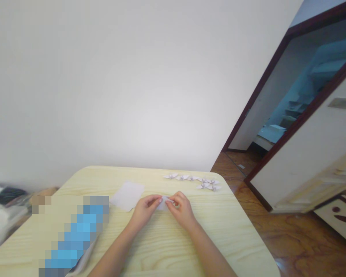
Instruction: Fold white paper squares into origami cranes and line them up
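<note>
Room: a plain off-white wall [103, 84] fills the view ahead, and at the far right a dark-framed doorway [276, 96] opens above a reddish-brown wood floor [262, 227].

Surface: a pale, yellow-grained wooden tabletop [236, 234] with rounded corners runs out in front of the person.

Held thing: a small folded piece of pale paper [163, 204] sits between both grips, raised just above the tabletop.

Left grip [145, 211]: clenched in a fingertip pinch on the near-left end of the folded paper.

Right grip [181, 209]: closed on the other end, its thumb and fingers curled around the paper, just beside the left grip.

Why so held: the two-sided pinch looks meant to keep the layers aligned and stop them slipping.

Left of the left grip: a flat square sheet of white paper [127, 196] lies on the tabletop, nearly touching the left grip's knuckles.

Beyond the right grip: a loose group of small white origami cranes [200, 180] stands near the far edge, in a row with a small cluster at its right end.

Farther left: a long blue object [77, 231] lies on the tabletop, and a heap of pale cloth and plastic [2, 215] sits past the tabletop's edge.

Hidden: fingers cover most of the folded paper, so its exact shape cannot be made out; pixelation blurs the blue object, and the heap is cut off by the frame.
</note>
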{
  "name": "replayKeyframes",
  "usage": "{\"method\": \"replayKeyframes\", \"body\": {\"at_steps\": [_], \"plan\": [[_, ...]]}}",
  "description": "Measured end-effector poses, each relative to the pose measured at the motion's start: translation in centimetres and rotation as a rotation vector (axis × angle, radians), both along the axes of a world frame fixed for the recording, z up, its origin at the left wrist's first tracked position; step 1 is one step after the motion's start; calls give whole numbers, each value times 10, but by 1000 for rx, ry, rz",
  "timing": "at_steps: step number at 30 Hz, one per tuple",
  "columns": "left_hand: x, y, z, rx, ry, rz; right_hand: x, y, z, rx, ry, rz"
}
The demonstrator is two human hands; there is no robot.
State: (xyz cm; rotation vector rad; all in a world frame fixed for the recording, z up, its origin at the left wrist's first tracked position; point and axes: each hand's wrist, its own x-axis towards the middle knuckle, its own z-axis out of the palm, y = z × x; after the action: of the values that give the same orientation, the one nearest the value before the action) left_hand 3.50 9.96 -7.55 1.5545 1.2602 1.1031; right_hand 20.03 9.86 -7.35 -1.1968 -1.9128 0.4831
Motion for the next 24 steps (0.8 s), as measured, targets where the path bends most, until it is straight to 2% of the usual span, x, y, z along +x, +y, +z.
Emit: {"method": "replayKeyframes", "body": {"at_steps": [5,8,12,15,19,21,24], "plan": [[1,0,-3,-13,-64,17,-1,-2,4,4,-47,21],[1,0,-3,0,-19,25,-3,-4,5,0,-49,33],[-1,0,-2,13,32,62,-4,-2,3,-1,105,-16],[-1,1,-2,-11,13,81,-2,2,-3,-132,213,1],[-1,1,-6,-33,21,64,0,7,-10,-302,207,28],[0,0,-8,21,95,104,2,9,-13,-311,155,1],[1,-3,-9,196,285,136,4,10,-15,-286,20,-46]]}}
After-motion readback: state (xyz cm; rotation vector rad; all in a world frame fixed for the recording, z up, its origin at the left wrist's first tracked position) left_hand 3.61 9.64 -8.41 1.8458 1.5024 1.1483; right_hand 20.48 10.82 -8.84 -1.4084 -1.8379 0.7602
